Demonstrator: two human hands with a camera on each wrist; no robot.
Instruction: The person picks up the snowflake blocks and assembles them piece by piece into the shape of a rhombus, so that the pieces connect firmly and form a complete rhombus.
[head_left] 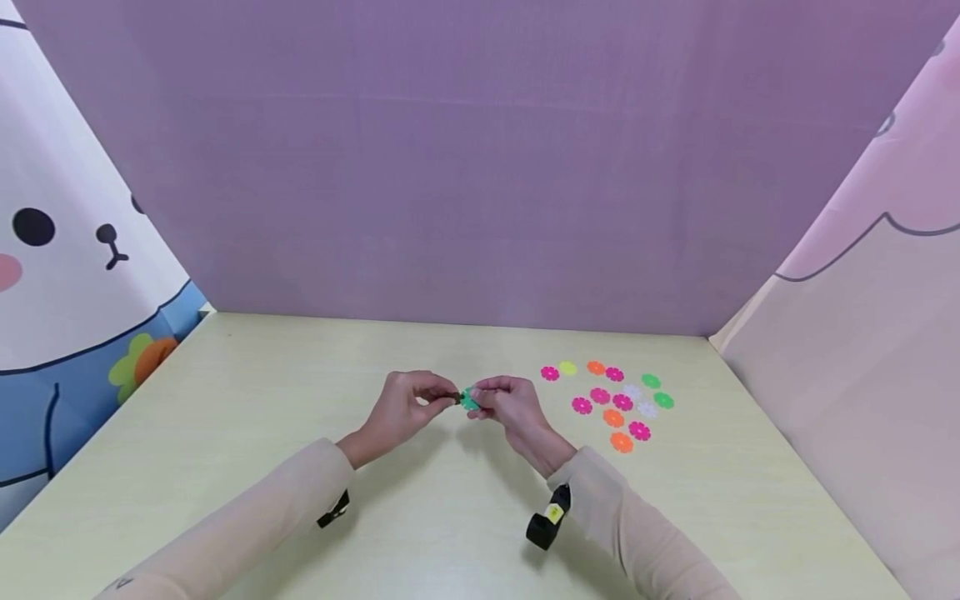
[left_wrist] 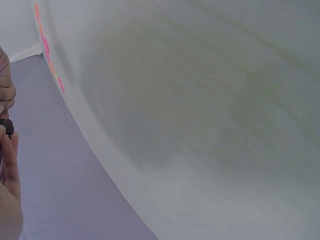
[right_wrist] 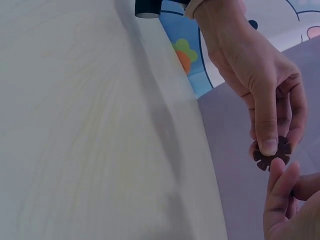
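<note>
Pale sleeves are reaching in from the near side, the left sleeve (head_left: 262, 508) and the right sleeve (head_left: 630, 517) angling toward each other, with a black device (head_left: 549, 518) bearing a yellow label hanging by the right cuff and another black device (head_left: 333, 510) showing by the left one. Beyond them, the left hand (head_left: 397, 412) and the right hand (head_left: 521, 417) are coming together above the pale surface (head_left: 435, 517), casting soft shadows on it. The left hand's grip is clamping a dark brown disc (right_wrist: 283, 149), notched like a flower, between thumb and fingers. The right hand's grip is pinching a teal disc (head_left: 468, 401), partly hidden behind its fingers. Both discs are sitting between the two hands, edge toward edge; whether they are touching I cannot tell. Over to the right of the right hand, more flower-shaped pieces are lying scattered on the surface: six pink discs (head_left: 582, 406), three orange discs (head_left: 622, 442), two green discs (head_left: 663, 400), two white discs (head_left: 647, 409) and a yellow disc (head_left: 567, 367). Behind the surface a purple panel (head_left: 450, 167) is rising across the view, while a cartoon panel (head_left: 67, 283) is standing at the left and a pink and cream panel (head_left: 840, 375) is closing off the right
</note>
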